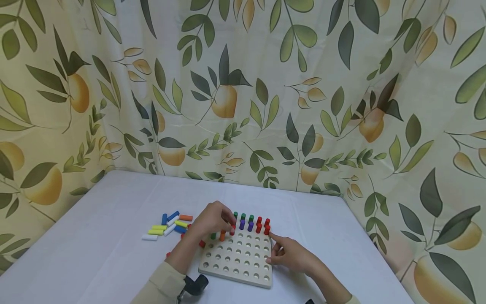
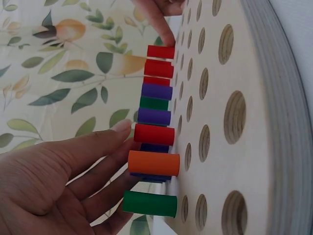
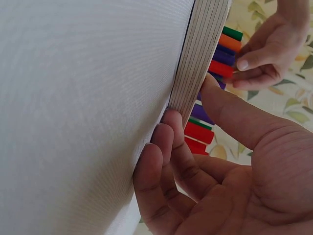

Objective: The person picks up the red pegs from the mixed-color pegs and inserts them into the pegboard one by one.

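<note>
On the pale, round-holed board (image 1: 241, 267) stand bright cylindrical pegs (image 1: 242, 225).

A cream fabric backdrop (image 1: 255, 59), printed with green leafy sprigs (image 1: 305, 36) and yellow-orange fruit (image 1: 225, 102), hangs in soft folds behind and along both sides of a smooth white-covered table (image 1: 95, 228)

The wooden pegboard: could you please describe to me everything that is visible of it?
The pegboard is a pale, flat slab, apparently plywood, since its edge shows thin layers. Its visible corners are rounded, and round holes cover its face in rows. It lies flat on the white table. Coloured pegs stand toward its far side; the nearest rows are empty. The right hand holds its right edge.
</note>
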### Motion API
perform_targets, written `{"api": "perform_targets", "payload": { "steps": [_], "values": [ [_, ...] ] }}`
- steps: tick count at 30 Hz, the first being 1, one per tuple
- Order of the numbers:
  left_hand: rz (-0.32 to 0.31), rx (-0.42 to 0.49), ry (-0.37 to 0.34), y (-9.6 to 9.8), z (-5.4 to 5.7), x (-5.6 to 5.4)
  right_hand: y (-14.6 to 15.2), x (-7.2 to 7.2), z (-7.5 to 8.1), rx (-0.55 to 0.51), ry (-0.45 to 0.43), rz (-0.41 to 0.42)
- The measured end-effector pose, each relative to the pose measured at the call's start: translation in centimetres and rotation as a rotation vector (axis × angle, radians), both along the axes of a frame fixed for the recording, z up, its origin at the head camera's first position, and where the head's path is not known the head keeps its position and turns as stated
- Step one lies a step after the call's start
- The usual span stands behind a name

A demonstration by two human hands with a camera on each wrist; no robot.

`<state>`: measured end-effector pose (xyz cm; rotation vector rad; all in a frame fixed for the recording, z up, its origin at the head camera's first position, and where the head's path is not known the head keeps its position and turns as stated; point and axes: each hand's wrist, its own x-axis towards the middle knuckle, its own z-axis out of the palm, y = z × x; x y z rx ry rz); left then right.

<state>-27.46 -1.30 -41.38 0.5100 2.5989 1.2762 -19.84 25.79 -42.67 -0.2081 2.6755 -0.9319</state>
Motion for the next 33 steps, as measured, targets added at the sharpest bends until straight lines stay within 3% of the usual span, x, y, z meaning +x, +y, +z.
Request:
{"api": "perform_targets", "payload": {
  "steps": [21,33],
  "values": [
    [-0.011,0.027,0.079,-2.5,1.7,-0.1,0.0,-0.1,-0.3,-0.020,-0.006,0.017],
    [0.010,0.043,0.071,-4.1,1.1,-0.3,0.0,0.2,0.1,-0.007,-0.005,-0.006]
  ]
}}
